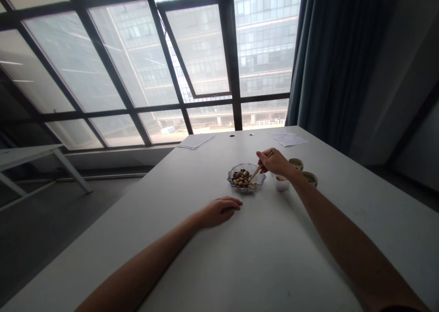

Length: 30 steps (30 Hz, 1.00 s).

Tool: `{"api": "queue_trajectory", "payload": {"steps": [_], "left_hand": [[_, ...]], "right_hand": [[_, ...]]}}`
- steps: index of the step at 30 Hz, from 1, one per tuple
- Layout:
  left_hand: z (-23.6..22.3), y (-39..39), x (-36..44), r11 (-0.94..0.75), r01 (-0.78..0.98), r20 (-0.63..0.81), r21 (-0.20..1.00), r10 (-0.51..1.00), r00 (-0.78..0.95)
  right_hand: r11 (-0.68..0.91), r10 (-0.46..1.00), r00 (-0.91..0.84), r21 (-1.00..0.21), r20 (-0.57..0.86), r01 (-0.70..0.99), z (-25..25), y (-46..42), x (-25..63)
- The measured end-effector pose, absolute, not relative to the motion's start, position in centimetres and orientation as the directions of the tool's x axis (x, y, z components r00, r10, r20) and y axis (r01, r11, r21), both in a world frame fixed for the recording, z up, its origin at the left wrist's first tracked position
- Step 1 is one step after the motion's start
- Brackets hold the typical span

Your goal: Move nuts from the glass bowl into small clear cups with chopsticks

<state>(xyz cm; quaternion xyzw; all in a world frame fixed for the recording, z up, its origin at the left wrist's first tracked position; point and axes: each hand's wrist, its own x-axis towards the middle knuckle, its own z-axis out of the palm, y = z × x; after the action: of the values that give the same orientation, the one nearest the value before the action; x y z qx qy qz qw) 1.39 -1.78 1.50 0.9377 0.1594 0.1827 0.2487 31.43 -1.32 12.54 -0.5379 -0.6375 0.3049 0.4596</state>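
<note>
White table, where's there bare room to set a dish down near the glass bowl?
The widest bare patch of the white table lies in front of the glass bowl, right of the left hand. Another runs between the bowl and the paper sheet. It's crowded right of the bowl, around the right hand, its chopsticks and the small cups.

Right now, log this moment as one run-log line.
right hand: wooden chopsticks over glass bowl of food | left hand: resting on white table

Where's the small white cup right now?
In the head view, the small white cup sits on the white table just right of the glass bowl, below the right hand holding the chopsticks, with two round containers farther right.
</note>
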Motion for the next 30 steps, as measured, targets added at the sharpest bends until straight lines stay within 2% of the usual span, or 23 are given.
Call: {"api": "queue_trajectory", "payload": {"steps": [24,30], "left_hand": [[1.3,-1.9,1.1,-0.816,0.209,0.273,0.539,0.404,0.873],[0.9,-1.6,0.9,-0.822,0.21,0.271,0.529,0.398,0.876]], "right_hand": [[0.261,0.94,0.116,-0.895,0.321,0.362,13.9,-2.0,31.3],[0.271,0.892,0.245,-0.885,0.379,0.379,14.7,-1.9,33.0]]}}
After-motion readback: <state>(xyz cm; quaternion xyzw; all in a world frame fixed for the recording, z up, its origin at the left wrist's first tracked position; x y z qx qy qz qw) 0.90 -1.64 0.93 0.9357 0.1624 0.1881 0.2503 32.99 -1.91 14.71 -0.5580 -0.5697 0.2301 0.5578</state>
